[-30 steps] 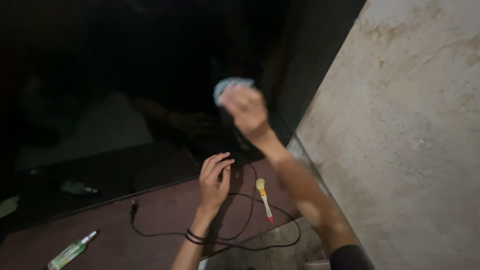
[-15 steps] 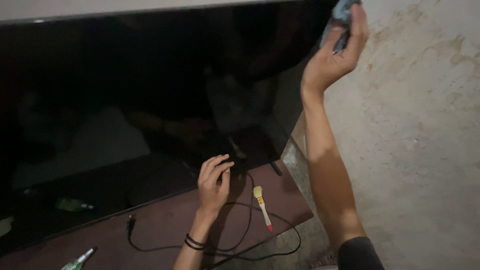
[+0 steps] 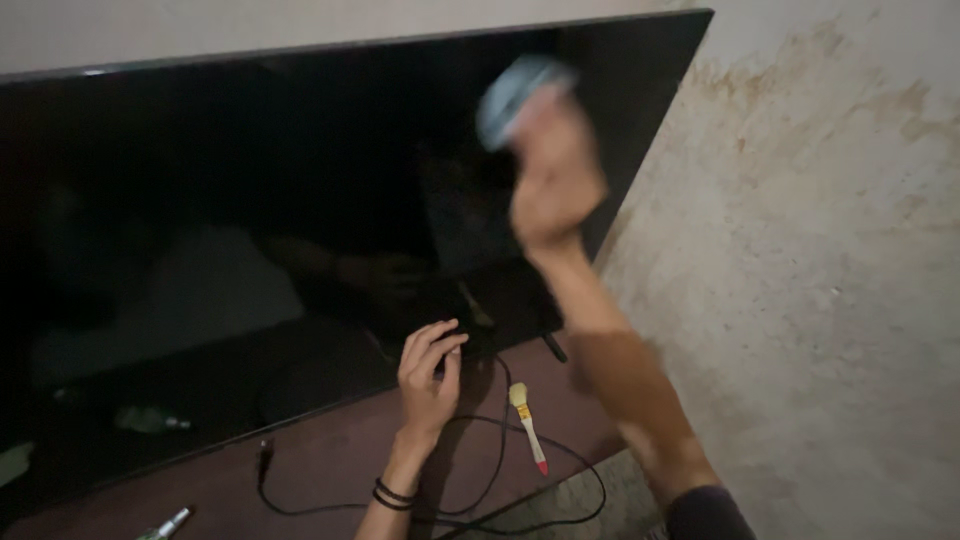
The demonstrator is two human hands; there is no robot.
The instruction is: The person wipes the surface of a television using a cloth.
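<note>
A large black flat screen (image 3: pixel 250 220) stands on a dark red-brown table (image 3: pixel 330 465) against a stained wall. My right hand (image 3: pixel 550 175), blurred by motion, is raised in front of the screen's upper right part and is shut on a light blue cloth (image 3: pixel 510 90). My left hand (image 3: pixel 428 375), with dark bands at the wrist, rests with its fingers on the screen's lower edge near the stand.
A black cable (image 3: pixel 480 480) loops over the table. A small brush (image 3: pixel 527 425) with a pale and red handle lies beside it. A small spray bottle (image 3: pixel 165 524) shows at the bottom left edge. The stained plaster wall (image 3: pixel 800 300) fills the right side.
My right hand with the cloth went up to the screen's top right corner, then came down and left across the screen. My left hand stayed on the lower edge.
</note>
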